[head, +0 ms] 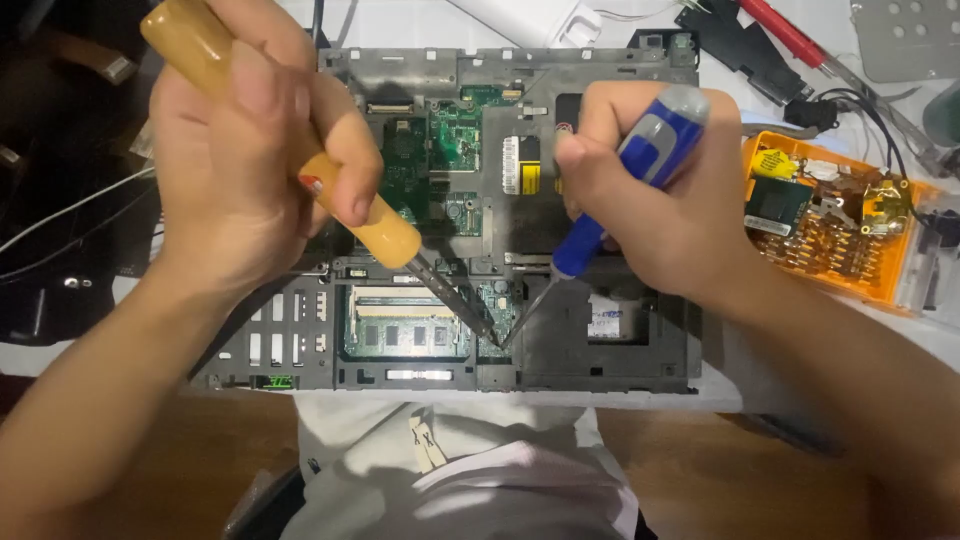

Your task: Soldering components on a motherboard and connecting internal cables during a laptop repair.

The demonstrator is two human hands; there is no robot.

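Your left hand (235,150) is clenched around an amber-handled screwdriver (300,150), and your right hand (660,200) grips a blue-handled screwdriver (625,180). Below your fingers, both tips meet at a small green board (497,310) inside the opened laptop chassis (620,350), just beside the memory module (405,325).

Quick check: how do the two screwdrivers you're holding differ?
The amber-handled screwdriver sits in the left hand; the blue-and-grey screwdriver sits in the right hand. The amber one's handle looks longer and thicker. They slant in from opposite sides. Both tips meet at one spot on the opened laptop chassis.
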